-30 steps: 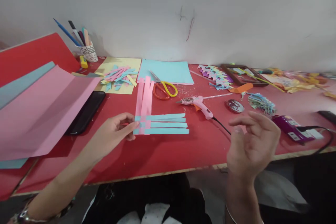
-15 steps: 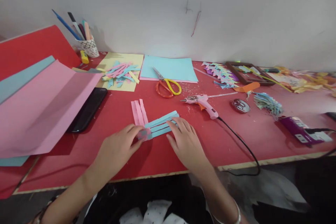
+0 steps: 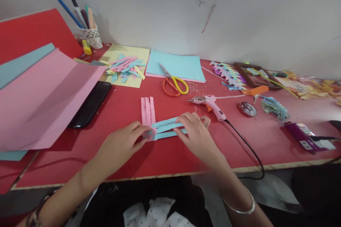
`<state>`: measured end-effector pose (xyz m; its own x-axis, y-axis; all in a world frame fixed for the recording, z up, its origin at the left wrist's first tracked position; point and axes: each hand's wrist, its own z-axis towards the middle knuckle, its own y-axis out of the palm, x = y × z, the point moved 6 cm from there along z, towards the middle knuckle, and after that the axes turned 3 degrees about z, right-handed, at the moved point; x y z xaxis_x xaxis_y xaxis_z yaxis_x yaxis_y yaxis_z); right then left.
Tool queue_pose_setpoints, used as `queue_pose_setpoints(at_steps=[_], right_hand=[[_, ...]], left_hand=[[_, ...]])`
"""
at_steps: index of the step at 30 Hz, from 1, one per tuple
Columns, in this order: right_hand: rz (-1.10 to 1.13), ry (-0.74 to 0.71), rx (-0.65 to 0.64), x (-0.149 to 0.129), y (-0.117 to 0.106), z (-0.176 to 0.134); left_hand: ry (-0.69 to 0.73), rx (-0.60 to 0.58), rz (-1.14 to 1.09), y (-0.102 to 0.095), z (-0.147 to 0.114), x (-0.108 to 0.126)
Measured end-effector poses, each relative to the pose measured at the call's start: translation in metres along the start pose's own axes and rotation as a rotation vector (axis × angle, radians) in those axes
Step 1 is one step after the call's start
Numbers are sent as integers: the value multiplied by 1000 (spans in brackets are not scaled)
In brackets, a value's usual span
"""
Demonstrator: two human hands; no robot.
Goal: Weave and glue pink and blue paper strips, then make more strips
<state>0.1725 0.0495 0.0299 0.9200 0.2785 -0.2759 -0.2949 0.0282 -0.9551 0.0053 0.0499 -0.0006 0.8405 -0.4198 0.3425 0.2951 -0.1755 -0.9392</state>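
Pink paper strips (image 3: 147, 110) point away from me on the red table. Light blue paper strips (image 3: 165, 126) run off to the right, overlapping the pink ones at a woven corner. My left hand (image 3: 124, 140) pinches that corner between thumb and fingers. At the other end, my right hand (image 3: 195, 131) has its thumb and fingers closed around a blue strip, and it hides the tips of the blue strips. The blue strips are slightly fanned apart, with red table showing between them.
Scissors (image 3: 176, 86) and a pink glue gun (image 3: 210, 104) with a black cord lie beyond my hands. A phone (image 3: 90, 104) and large pink paper (image 3: 39, 103) are at left. Cut strips (image 3: 126, 67) are piled behind. At right are a round tin (image 3: 247, 109) and a purple power strip (image 3: 302, 136).
My right hand has shifted right and its fingers have curled in on a blue strip. The blue strips have spread apart. My left hand still pinches the corner; the view has shifted a little.
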Motion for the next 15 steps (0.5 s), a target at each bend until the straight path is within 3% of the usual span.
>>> queue_pose_setpoints(at_steps=[6,10,15], right_hand=[[193,-52,-73,5,-8,0],[251,16,-159,12,-3,-3],[228,35,-58,18,-3,-3]], left_hand=[[65,45,22,3,-2,-3],[60,41,2,3,-1,-3],[55,7,-10,1,1,-3]])
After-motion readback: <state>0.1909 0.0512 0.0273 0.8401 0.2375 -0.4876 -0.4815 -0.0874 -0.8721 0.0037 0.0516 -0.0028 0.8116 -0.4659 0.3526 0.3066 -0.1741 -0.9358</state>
